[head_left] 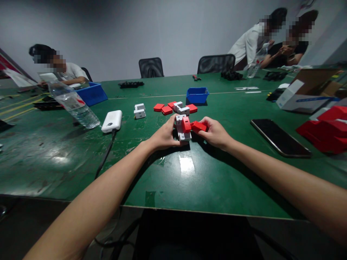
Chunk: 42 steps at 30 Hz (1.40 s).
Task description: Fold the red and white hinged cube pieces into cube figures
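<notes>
My left hand [164, 136] grips a white block [182, 134] with a red piece [186, 124] set in it, held just above the green table [189, 180]. My right hand [215, 133] pinches a second red piece [198, 126] right beside that red piece, touching or nearly so. Behind my hands lie several loose red pieces [162, 108] and a white C-shaped block [181, 108]. Another white block [139, 111] sits to the left.
A white power bank [112, 121] with a cable and a tilted water bottle [73, 104] are left. Blue bins [197, 95] [92, 93] stand behind. A phone [280, 137], red boxes [325, 131] and a carton [306, 94] are right. Three people sit at the far side.
</notes>
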Motion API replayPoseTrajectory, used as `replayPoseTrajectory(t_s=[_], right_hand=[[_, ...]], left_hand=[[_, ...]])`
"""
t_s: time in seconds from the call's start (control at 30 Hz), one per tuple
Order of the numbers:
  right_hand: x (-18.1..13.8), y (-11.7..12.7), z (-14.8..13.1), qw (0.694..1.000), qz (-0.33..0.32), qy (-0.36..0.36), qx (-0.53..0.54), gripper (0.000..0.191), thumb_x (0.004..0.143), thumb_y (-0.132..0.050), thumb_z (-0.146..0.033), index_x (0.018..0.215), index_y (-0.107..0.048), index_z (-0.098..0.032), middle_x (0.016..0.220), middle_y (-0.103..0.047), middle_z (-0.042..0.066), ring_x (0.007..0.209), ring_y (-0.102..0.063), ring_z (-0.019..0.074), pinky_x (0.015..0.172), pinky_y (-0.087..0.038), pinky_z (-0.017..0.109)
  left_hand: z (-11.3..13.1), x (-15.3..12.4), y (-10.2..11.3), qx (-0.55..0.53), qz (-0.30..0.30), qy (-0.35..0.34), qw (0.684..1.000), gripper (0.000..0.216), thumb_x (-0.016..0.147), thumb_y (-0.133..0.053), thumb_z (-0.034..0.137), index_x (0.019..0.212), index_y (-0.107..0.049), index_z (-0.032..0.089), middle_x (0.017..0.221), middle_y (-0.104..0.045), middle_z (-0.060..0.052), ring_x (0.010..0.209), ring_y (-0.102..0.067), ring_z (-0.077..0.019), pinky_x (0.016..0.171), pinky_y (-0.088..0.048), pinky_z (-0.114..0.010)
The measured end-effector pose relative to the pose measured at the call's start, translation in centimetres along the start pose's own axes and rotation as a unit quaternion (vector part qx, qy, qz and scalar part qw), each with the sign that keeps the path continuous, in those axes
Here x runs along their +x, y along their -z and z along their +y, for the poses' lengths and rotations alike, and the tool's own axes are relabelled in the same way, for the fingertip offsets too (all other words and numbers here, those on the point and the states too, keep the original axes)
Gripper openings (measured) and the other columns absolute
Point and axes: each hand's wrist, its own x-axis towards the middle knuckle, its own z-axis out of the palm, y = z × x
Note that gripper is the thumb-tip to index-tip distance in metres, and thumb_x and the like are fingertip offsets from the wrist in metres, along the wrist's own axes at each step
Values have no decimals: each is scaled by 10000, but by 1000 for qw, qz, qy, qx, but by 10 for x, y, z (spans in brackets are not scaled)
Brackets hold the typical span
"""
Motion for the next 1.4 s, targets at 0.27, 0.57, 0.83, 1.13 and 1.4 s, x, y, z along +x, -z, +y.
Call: replayPoseTrajectory(t_s=[0.27, 0.57, 0.83, 1.13, 1.4], right_hand=[[-1, -2, -1, 999, 35, -12, 22, 317, 749, -712, -459, 820, -511, -225, 713, -617, -1, 629, -555, 165, 564, -434, 293], [-2, -3, -11, 991, 50, -18, 119, 295, 651, -810, -364, 833, -645, -202, 782, -696, 4, 707, -629, 171, 702, -501, 319], [-1, -4, -9, 991, 48, -14, 126, 190, 629, -780, -285, 783, -708, -202, 795, -722, 7, 723, -637, 182, 733, -517, 340], [0, 1, -5, 994, 107, 25, 15, 235, 635, -800, -336, 791, -718, -182, 813, -670, 53, 702, -573, 168, 634, -487, 323], [0, 0, -6, 993, 85, 27, 75, 251, 636, -775, -330, 818, -669, -195, 895, -671, 61, 737, -602, 176, 636, -484, 321]], left_hand=[[0, 0, 0, 0, 0, -5, 1000, 879, 662, -816, 383, 1371, -331, 197, 1360, -534, -182, 1232, -579, -341, 1031, -492, -536], [0, 0, 0, -1, -2, -12, 1000, 878, 671, -807, 388, 1380, -324, 199, 1364, -530, -186, 1254, -565, -352, 1047, -480, -548], [0, 0, 0, 9, -1, -11, 1000, 870, 672, -807, 388, 1378, -331, 211, 1378, -530, -178, 1253, -568, -348, 1037, -492, -535], [1, 0, 0, 16, 2, -7, 1000, 881, 656, -814, 399, 1370, -336, 206, 1342, -552, -174, 1239, -572, -354, 1044, -474, -562], [5, 1, 0, 38, 4, 19, 999, 873, 637, -819, 427, 1344, -359, 203, 1303, -588, -164, 1165, -617, -345, 980, -509, -518]])
